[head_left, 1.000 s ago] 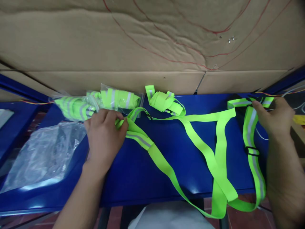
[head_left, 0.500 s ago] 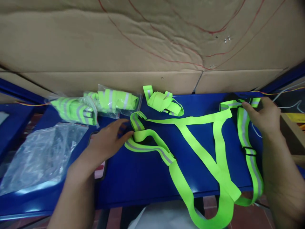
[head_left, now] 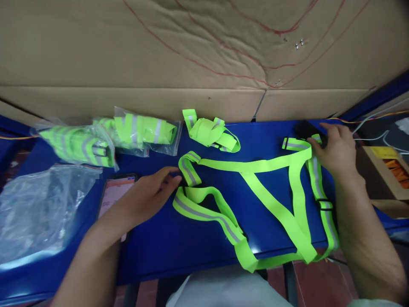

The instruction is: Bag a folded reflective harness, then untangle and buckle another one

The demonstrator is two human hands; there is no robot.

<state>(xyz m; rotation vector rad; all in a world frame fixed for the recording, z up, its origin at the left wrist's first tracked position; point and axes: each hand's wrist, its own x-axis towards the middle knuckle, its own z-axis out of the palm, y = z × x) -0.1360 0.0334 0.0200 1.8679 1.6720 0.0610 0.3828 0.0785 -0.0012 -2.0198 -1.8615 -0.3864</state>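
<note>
A neon-yellow reflective harness [head_left: 271, 200] with grey stripes lies spread on the blue table, its lower loop over the front edge. My left hand [head_left: 156, 189] is at the harness's left strap, thumb and fingers closed at the strap's edge by a black buckle; its grip is partly hidden. At the upper right strap end is my right hand [head_left: 337, 149], thumb and index finger apart, the thumb touching the strap. Beside these fingers lies a dark object [head_left: 308, 128], partly covered. A folded harness [head_left: 212, 132] rests behind the spread one.
Bagged neon harnesses [head_left: 81, 145] lie at the back left. A flat clear plastic bag [head_left: 41, 209] is at the left, and a phone [head_left: 116, 192] lies partly under my left forearm. Cardboard [head_left: 143, 55] stands behind the table [head_left: 153, 251]. An open box [head_left: 380, 170] sits at the right.
The harness's lower loop has been drawn up towards the table edge. The right strap end has shifted left, and my right hand's fingers have spread. The view has turned slightly.
</note>
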